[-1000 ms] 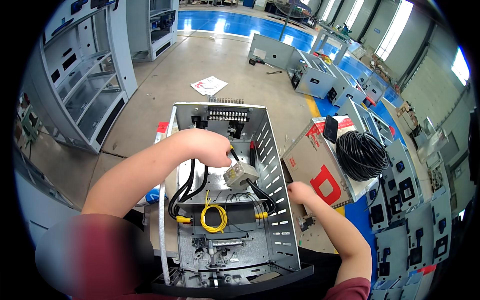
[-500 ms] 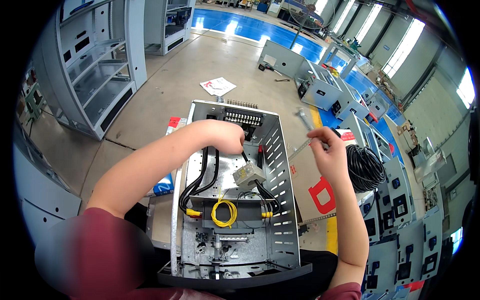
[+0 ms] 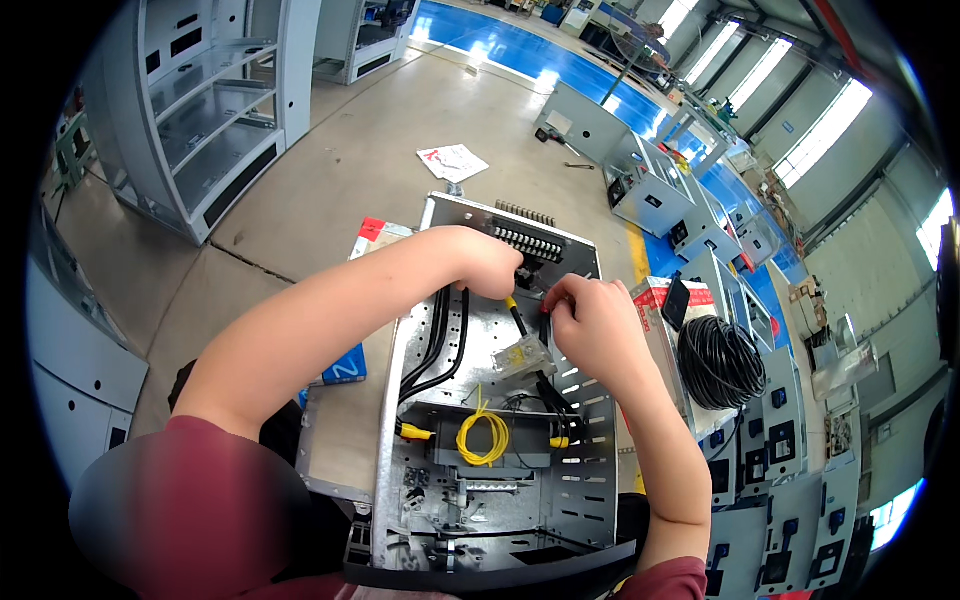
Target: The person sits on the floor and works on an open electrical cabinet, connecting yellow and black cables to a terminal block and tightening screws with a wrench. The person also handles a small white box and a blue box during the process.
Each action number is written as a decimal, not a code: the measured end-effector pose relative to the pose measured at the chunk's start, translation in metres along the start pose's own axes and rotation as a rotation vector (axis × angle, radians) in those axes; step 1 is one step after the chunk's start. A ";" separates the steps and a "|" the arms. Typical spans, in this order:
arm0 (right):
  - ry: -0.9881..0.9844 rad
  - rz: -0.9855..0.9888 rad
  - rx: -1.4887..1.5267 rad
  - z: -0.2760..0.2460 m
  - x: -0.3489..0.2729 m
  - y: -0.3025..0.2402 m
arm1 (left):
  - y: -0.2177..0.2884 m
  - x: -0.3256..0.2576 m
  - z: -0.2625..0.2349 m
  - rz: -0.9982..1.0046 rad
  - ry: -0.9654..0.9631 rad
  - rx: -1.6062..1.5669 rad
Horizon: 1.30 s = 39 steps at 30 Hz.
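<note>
2 thick black cables are seen in the middle part of a big metal box [image 3: 480, 375]. The yellow-tipped cable [image 3: 517, 318] is stood up from a small block [image 3: 523, 357] with a see-through cover, and its yellow end is partly hidden by the left hand [image 3: 490, 268]. The red-tipped cable [image 3: 545, 322] is set just to the right of it, and its red end is partly covered by the right hand [image 3: 592, 320]. The fingers of the left hand are curled in, but it cannot be told if the yellow end is gripped. The fingers of the right hand are bent at the red end, and it cannot be told if they are closed on it.

The metal box is made of shiny gray metal, dotted with small holes and cut with long slots in its right wall. A thin yellow wire [image 3: 501, 446] is looped into a ring and laid on a dark gray block [image 3: 535, 456]. A row of shiny screws [image 3: 528, 243] is fixed at the far end.

Part of the box is blocked from view by the 2 arms. A round coil of black cable [image 3: 722, 365] is piled on a carton [image 3: 652, 296], beside a phone [image 3: 676, 299]. White paper [image 3: 452, 161] is left on the floor [image 3: 350, 130].
</note>
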State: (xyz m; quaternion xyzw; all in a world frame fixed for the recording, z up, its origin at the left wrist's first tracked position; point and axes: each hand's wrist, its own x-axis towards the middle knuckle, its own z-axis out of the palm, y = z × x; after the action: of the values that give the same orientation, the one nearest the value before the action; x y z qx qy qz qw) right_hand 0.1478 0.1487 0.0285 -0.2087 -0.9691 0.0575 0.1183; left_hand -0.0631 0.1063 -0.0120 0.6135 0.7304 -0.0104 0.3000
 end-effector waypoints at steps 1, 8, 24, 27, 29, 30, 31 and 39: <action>0.028 -0.003 -0.004 0.001 -0.002 -0.003 | 0.001 -0.001 0.000 0.011 0.006 -0.003; 0.116 0.008 0.033 0.005 -0.011 -0.009 | 0.006 -0.004 -0.002 0.008 -0.005 -0.016; -0.223 -0.028 -0.150 0.024 -0.006 -0.004 | 0.000 -0.011 -0.006 0.022 0.025 -0.123; -0.256 0.017 -0.117 0.025 -0.003 -0.004 | 0.002 -0.016 -0.007 0.019 0.035 -0.148; -0.285 0.055 -0.049 0.025 0.002 -0.003 | 0.001 -0.014 -0.007 0.018 0.040 -0.142; -0.309 0.084 0.008 0.027 0.005 -0.001 | 0.003 -0.012 -0.007 0.015 0.031 -0.127; -0.333 0.114 0.064 0.026 0.007 -0.001 | 0.004 -0.010 -0.008 0.014 0.022 -0.112; -0.233 0.284 0.366 0.025 0.007 -0.005 | -0.001 -0.002 -0.004 0.032 0.037 -0.103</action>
State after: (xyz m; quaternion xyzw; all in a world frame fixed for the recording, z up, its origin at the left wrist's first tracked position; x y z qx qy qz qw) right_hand 0.1335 0.1457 0.0067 -0.3097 -0.9106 0.2718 0.0323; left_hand -0.0659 0.1056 -0.0086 0.6090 0.7256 0.0434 0.3176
